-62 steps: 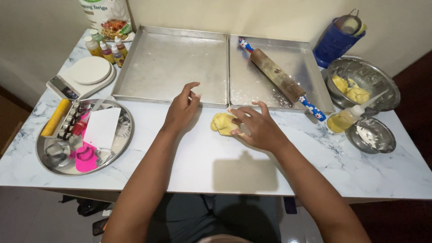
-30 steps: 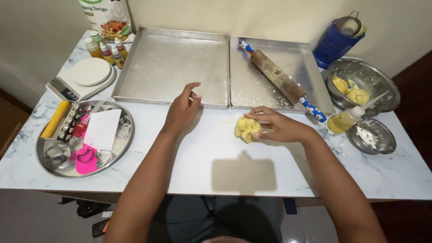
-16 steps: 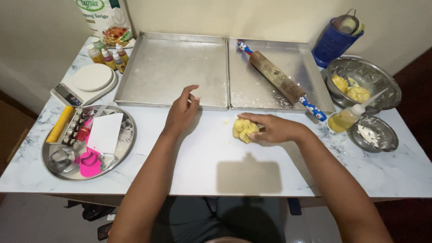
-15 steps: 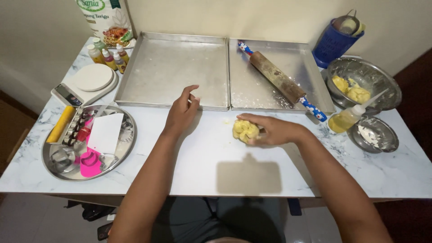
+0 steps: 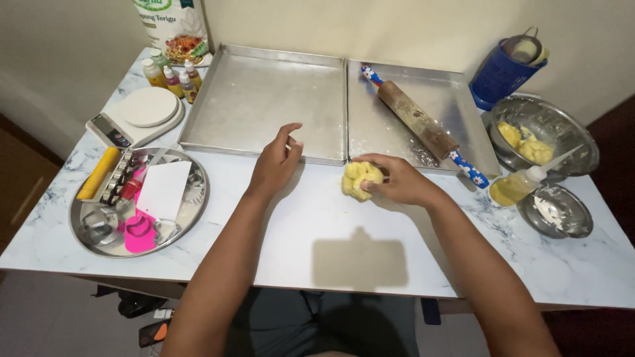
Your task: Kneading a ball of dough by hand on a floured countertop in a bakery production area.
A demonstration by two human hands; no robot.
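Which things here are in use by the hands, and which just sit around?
In use: right hand gripping yellow dough lump; left hand resting empty on marble table.

Lying about: rolling pin, baking trays, kitchen scale, squeeze bottle, cutter plate.

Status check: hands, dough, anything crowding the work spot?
Right hand gripping the yellow dough lump on the marble table. Left hand empty, fingers raised, by the baking tray edge. Nothing in the way near the dough.
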